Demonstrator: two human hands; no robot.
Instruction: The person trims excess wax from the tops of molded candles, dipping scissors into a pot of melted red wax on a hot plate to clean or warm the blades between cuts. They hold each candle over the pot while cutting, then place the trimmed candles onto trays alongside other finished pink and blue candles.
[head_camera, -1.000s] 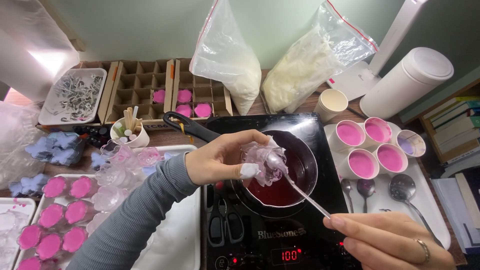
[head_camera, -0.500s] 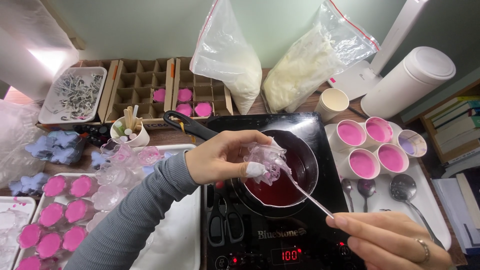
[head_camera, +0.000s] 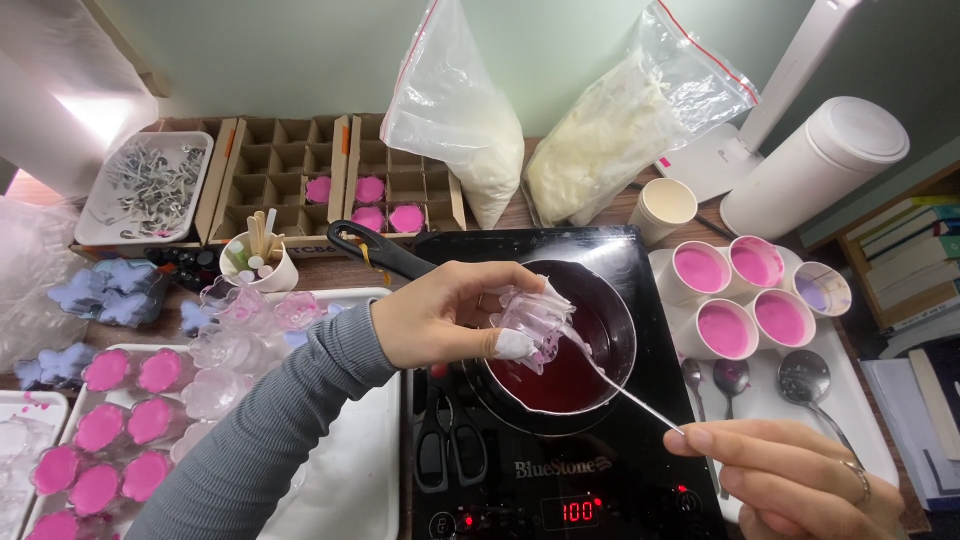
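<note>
My left hand (head_camera: 440, 325) pinches one clear mould (head_camera: 530, 318) over saucepan (head_camera: 600, 340) of red liquid. Right hand (head_camera: 790, 475) grips one thin rod (head_camera: 625, 390) poking mould. Four pink-filled cups (head_camera: 725, 328) right.

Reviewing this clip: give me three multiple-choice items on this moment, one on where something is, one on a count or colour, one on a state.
1. Where is the clear flower-shaped mould held?
A. Over the small pan
B. Over the cardboard divider box
C. Over the tray of spoons

2. How many white cups with pink filling stand on the tray at right?
A. Two
B. Four
C. Six

3. How do the hands stand?
A. Both rest flat on the table
B. The left hand pinches the mould, the right hand holds a thin rod
C. The right hand lifts the pan

Answers:
1. A: the left hand holds the mould above the pan of dark red liquid on the cooktop.
2. B: four pink-filled cups are grouped there, beside one with paler lilac contents.
3. B: the right hand grips a thin rod reaching into the mould.
</note>
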